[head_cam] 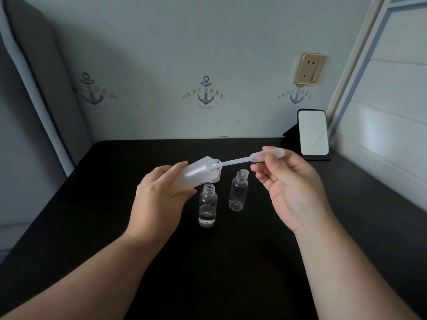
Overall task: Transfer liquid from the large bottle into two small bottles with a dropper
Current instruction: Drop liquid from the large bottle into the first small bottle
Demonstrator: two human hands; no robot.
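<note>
Your left hand (159, 199) grips the tilted large bottle (201, 173); your right hand (291, 181) pinches the dropper (254, 158), tip in its mouth, above 2 small bottles (208, 205)

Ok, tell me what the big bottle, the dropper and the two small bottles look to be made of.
Large bottle: frosted, translucent, probably plastic; milky matte walls.
Dropper: soft translucent plastic by its look; cloudy bulb, thin stem.
Small bottles: clear and glossy with threaded necks; glass or hard plastic, cannot tell which.

Item count, on inspection
One large bottle (200, 173), two small bottles (207, 205) (239, 193), one dropper (251, 158), one mirror (312, 132), two hands (159, 199) (293, 190).
</note>
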